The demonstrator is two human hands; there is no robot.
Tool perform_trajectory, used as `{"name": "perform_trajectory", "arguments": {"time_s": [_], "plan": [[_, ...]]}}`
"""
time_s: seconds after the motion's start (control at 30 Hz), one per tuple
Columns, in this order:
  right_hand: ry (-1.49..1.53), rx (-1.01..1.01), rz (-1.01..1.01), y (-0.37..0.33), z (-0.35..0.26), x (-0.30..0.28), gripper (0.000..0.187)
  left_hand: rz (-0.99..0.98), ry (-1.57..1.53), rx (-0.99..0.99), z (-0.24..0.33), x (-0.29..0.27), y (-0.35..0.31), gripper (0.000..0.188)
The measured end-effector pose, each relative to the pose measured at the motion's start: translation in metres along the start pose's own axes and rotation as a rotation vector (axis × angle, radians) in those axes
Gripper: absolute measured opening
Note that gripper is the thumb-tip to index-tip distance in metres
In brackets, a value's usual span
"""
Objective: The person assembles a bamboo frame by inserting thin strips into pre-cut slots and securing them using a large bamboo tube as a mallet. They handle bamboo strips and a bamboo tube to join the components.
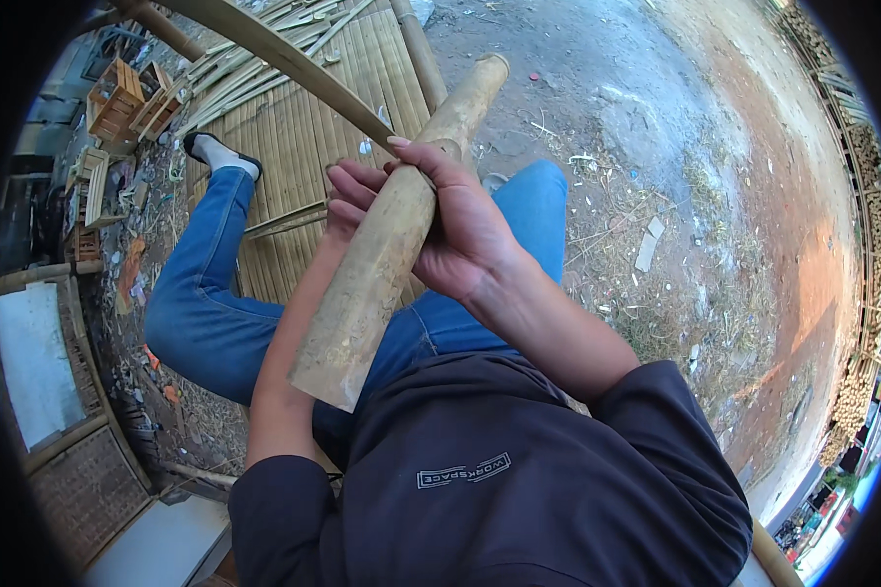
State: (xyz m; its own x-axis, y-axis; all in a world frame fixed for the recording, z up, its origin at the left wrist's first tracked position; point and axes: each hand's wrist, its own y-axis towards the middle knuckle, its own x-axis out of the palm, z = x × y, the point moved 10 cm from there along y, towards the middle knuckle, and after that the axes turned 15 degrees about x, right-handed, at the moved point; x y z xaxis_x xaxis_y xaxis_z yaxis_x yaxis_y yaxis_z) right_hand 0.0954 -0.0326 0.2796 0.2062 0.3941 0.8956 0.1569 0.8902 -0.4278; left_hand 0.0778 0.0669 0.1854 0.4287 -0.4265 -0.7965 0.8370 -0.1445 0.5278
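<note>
A thick bamboo pole piece slants across my lap, its near end cut flat and its far end pointing up to the right. My right hand is closed round its middle, thumb lying on top. Fingertips show at the pole's left side, seemingly those of the same hand curled underneath. My left forearm reaches up to the pole from the left; most of that hand is hidden behind the pole and the other fingers. A long bamboo strip comes down from the upper left and meets the pole at my right thumb.
Beyond my knees is a slatted bamboo platform with a heap of thin split strips on it. Wooden crates stand at the far left. Scraps litter the dirt ground. Stacked bamboo lines the right edge.
</note>
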Motion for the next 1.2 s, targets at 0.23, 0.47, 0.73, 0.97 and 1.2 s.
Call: {"name": "perform_trajectory", "arguments": {"time_s": [0.23,0.47,0.73,0.97,1.2], "plan": [[-0.458,-0.247,0.073,-0.041,-0.102,-0.036,0.032,-0.196,0.159,0.098,-0.004,0.045,0.0,0.017],[-0.68,-0.461,0.302,-0.08,-0.16,-0.075,0.028,-0.237,0.088,0.13,0.017,0.058,-0.011,0.02],[-1.303,-0.439,0.708,-0.106,-0.188,-0.101,0.034,-0.282,0.127,0.218,0.011,0.073,-0.021,0.013],[-2.003,-0.296,0.922,-0.093,-0.191,-0.115,0.048,-0.326,0.121,0.225,-0.009,0.095,-0.002,0.016],[-1.979,-0.268,0.773,-0.067,-0.179,-0.138,0.06,-0.39,0.08,0.292,-0.01,0.126,-0.012,0.017]]}}
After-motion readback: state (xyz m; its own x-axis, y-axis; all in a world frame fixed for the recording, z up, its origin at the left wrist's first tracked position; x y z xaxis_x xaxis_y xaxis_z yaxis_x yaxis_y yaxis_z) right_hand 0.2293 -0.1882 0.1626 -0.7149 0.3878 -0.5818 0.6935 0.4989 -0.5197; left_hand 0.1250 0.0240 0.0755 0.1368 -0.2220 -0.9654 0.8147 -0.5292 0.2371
